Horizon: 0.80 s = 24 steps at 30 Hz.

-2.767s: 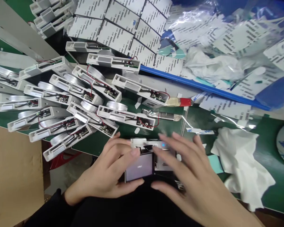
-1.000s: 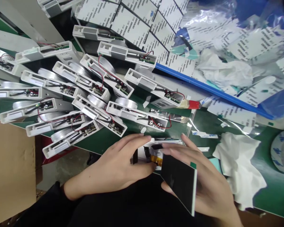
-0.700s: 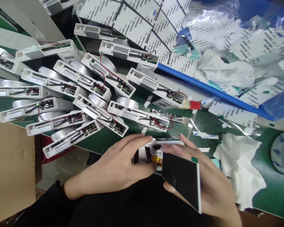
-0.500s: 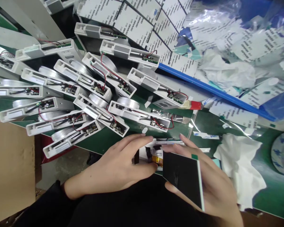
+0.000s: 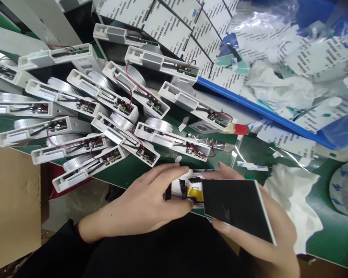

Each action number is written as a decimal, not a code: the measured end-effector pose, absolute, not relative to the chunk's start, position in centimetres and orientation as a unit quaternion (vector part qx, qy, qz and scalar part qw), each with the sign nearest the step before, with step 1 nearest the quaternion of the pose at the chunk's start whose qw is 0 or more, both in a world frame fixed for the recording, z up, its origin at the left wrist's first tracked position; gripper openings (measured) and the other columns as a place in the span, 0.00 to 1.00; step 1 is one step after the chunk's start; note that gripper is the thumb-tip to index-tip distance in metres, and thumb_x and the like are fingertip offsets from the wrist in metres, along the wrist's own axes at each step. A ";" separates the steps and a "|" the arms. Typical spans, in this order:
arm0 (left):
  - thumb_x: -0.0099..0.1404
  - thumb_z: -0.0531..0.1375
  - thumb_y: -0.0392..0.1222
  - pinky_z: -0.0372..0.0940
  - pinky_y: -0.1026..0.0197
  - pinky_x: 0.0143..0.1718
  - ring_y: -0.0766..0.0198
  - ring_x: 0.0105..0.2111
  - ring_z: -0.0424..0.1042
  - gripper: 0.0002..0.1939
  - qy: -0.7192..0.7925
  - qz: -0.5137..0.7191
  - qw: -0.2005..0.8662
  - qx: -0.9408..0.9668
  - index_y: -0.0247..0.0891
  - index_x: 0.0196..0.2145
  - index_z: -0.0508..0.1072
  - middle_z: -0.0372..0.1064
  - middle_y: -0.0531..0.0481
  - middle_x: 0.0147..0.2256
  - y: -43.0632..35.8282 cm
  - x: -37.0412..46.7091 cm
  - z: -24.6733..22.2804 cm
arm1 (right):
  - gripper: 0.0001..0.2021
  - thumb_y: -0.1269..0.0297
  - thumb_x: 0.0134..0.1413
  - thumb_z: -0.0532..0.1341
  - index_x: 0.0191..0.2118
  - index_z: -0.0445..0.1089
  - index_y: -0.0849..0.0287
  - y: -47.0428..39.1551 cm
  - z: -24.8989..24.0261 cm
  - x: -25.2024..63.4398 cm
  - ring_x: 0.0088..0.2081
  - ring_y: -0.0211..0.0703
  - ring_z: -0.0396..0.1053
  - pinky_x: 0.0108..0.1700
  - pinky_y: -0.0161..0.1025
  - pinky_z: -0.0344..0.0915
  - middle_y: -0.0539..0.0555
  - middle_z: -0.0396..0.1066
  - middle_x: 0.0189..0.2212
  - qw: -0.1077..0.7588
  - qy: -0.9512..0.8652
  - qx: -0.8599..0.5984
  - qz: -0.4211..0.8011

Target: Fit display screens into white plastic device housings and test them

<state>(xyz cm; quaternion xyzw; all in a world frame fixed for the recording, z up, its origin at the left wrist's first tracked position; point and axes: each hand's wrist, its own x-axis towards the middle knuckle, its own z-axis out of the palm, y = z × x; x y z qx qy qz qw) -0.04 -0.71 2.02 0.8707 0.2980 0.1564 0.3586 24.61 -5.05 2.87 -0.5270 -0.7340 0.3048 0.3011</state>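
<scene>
The left hand (image 5: pixel 145 202) pinches an open white plastic housing (image 5: pixel 178 188) between thumb and fingers, while the right hand's (image 5: pixel 278 231) fingers grip a flat black rectangular screen (image 5: pixel 234 206) just beside it.

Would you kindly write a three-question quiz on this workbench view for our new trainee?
1. Which hand holds the dark screen?
2. True or false: in the picture, the tape roll lies to the right of the white cloth.
3. What colour is the ribbon beside the left hand? A) Purple B) Yellow C) Green

Key: 1. The right hand; 2. True; 3. B
</scene>
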 end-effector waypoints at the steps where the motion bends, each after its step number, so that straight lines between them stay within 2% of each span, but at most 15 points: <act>1: 0.77 0.58 0.41 0.69 0.49 0.64 0.50 0.67 0.63 0.09 0.295 0.162 0.353 0.873 0.43 0.48 0.78 0.63 0.43 0.66 -0.7 0.0 2.0 | 0.31 0.51 0.70 0.61 0.74 0.57 0.45 -5.0 3.0 24.7 0.53 0.56 0.80 0.65 0.59 0.72 0.55 0.81 0.52 0.304 -0.731 -0.524 0.314; 6: 0.76 0.59 0.39 0.69 0.51 0.63 0.51 0.65 0.66 0.09 0.294 0.178 0.329 0.880 0.44 0.47 0.79 0.65 0.43 0.65 -0.9 -0.1 1.7 | 0.34 0.60 0.64 0.68 0.72 0.61 0.55 -4.6 3.2 25.5 0.50 0.54 0.81 0.69 0.55 0.67 0.58 0.80 0.51 0.311 -0.772 -0.471 0.293; 9: 0.76 0.59 0.40 0.70 0.49 0.62 0.50 0.66 0.65 0.09 0.296 0.173 0.333 0.878 0.46 0.48 0.78 0.63 0.43 0.66 -1.0 -0.2 1.6 | 0.34 0.60 0.65 0.67 0.73 0.59 0.53 -4.5 3.1 25.8 0.51 0.54 0.80 0.70 0.57 0.66 0.57 0.81 0.51 0.297 -0.782 -0.467 0.287; 12: 0.76 0.59 0.39 0.71 0.48 0.61 0.48 0.67 0.64 0.10 0.293 0.160 0.327 0.884 0.46 0.50 0.77 0.63 0.41 0.67 -0.9 -0.2 1.7 | 0.34 0.61 0.65 0.67 0.73 0.59 0.53 -4.5 3.1 26.0 0.53 0.51 0.80 0.72 0.53 0.62 0.56 0.80 0.52 0.291 -0.788 -0.462 0.285; 18: 0.77 0.58 0.43 0.76 0.52 0.57 0.50 0.63 0.72 0.09 0.298 0.185 0.254 0.901 0.41 0.49 0.75 0.73 0.40 0.60 -0.5 -0.1 2.0 | 0.34 0.61 0.64 0.68 0.72 0.60 0.54 -4.4 2.9 26.4 0.54 0.52 0.79 0.69 0.54 0.67 0.57 0.80 0.52 0.268 -0.799 -0.459 0.282; 24: 0.76 0.59 0.42 0.78 0.50 0.55 0.49 0.59 0.77 0.08 0.295 0.189 0.194 0.916 0.40 0.49 0.75 0.77 0.38 0.56 -0.5 0.1 2.6 | 0.31 0.61 0.65 0.68 0.70 0.62 0.54 -4.2 2.7 26.3 0.57 0.50 0.77 0.71 0.55 0.64 0.56 0.79 0.54 0.264 -0.807 -0.450 0.275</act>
